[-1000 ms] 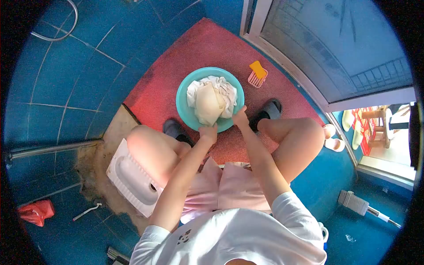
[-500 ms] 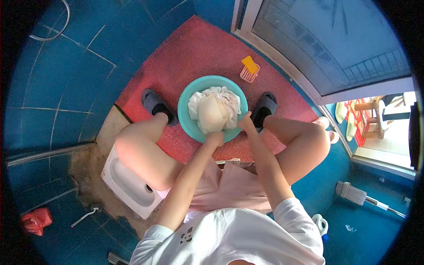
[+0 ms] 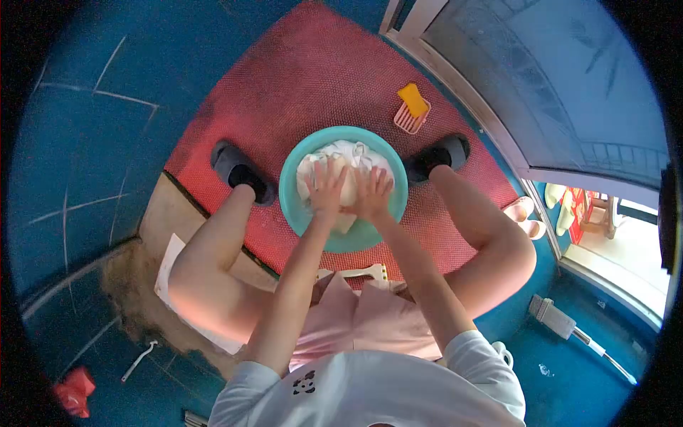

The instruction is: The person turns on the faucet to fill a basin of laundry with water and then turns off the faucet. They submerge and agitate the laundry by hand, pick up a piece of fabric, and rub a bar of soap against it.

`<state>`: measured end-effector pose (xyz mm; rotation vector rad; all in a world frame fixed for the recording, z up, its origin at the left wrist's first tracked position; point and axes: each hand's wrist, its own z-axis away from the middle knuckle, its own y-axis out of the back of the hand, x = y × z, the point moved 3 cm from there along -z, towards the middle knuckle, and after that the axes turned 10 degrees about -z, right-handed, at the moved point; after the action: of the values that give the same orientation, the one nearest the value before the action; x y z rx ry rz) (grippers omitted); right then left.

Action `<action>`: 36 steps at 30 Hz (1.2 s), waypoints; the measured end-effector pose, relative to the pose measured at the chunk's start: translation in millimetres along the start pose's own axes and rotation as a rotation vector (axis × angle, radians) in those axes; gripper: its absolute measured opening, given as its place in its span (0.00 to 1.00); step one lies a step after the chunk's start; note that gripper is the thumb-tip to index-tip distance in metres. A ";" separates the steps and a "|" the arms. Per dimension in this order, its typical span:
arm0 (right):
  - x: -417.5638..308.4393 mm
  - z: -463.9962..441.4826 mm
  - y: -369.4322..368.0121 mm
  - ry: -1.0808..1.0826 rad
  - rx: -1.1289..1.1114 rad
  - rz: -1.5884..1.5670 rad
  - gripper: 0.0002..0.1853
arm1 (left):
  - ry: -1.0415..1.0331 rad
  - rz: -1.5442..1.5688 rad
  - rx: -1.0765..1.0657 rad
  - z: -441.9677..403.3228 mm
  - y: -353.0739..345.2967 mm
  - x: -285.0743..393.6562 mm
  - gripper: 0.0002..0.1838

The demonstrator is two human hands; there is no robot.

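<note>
A round turquoise basin (image 3: pixel 290 217) stands on the red textured mat between my feet. White and cream cloth (image 3: pixel 343 151) lies bunched inside it. My left hand (image 3: pixel 326 188) rests on the cloth with its fingers spread. Beside it, my right hand (image 3: pixel 371 192) is also flat on the cloth, fingers apart. The two hands are close together, near the middle of the basin.
Beyond the basin to the right, an orange-yellow sponge (image 3: pixel 413 100) lies on a pink soap rack (image 3: pixel 406 122). A white-handled brush (image 3: pixel 363 272) is between my legs. A glass door (image 3: pixel 541 85) stands at the right, with pale slippers (image 3: pixel 519 209) near it.
Both hands have moved from the basin's near rim onto the cloth, and their fingers have spread. My feet are wider apart, and the basin looks nearer. The brush between my legs now shows more fully.
</note>
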<state>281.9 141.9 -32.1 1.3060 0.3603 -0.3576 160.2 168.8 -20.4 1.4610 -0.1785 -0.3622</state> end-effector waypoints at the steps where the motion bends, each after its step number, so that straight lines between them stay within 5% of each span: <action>1: -3.9 -7.3 4.0 -0.006 -0.008 -0.002 0.59 | -0.003 0.002 -0.009 -6.2 3.4 -0.5 0.34; 3: -0.8 -25.7 -5.3 -0.156 -0.425 0.004 0.60 | 0.035 0.117 -0.269 -21.6 -5.5 -4.5 0.30; 10: 17.3 -41.2 -55.6 -0.171 -0.566 0.083 0.58 | 0.008 0.006 -0.562 -35.7 -63.1 -9.0 0.24; 12: 26.0 -40.5 -78.3 -0.173 -0.578 0.048 0.59 | -0.052 0.199 -0.585 -36.9 -64.9 -9.7 0.25; 13: 25.7 -40.4 -74.3 -0.183 -0.588 0.042 0.59 | -0.059 0.200 -0.597 -24.9 -121.7 -9.4 0.25; 15: 20.9 -40.8 -55.2 -0.200 -0.557 -0.037 0.61 | 0.150 0.160 0.087 -17.9 -208.3 0.1 0.28; 19: 29.1 -48.8 -70.5 -0.053 -0.455 -0.158 0.62 | 0.398 0.645 -0.236 -44.3 -88.4 -20.4 0.35; 21: 12.1 -53.7 -33.1 -0.181 -0.683 0.129 0.63 | 0.564 0.966 -0.448 -60.3 -19.0 -22.1 0.40; 25: -11.7 -61.3 6.9 -0.222 -0.802 0.140 0.51 | 0.463 0.753 -0.256 -51.4 -53.5 -5.4 0.38; 27: 1.6 -71.9 -17.9 -0.217 -0.697 0.081 0.34 | 0.615 0.592 0.082 -48.0 -78.3 1.9 0.28; 28: -1.3 -74.8 -2.9 -0.215 -0.695 0.079 0.34 | 0.615 0.589 0.084 -54.3 -58.8 -4.2 0.28; 30: -3.6 -84.2 33.7 -0.136 -0.450 -0.167 0.24 | -0.066 0.037 -0.443 -72.3 -27.8 -2.3 0.20; 31: -3.8 -83.4 35.3 -0.134 -0.445 -0.167 0.24 | -0.066 0.035 -0.439 -75.5 -16.1 -7.0 0.20; 33: -10.9 -82.7 50.0 0.130 -0.015 -0.095 0.27 | -0.063 0.044 -0.204 -79.8 5.3 -14.6 0.14; 36: -1.5 -89.7 4.9 0.059 0.001 -0.194 0.27 | -0.093 0.200 -0.166 -78.2 -1.7 -27.5 0.15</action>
<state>277.8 230.4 -47.2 1.2880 0.5387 -0.4831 160.6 251.4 -27.8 1.2515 -0.3583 -0.2750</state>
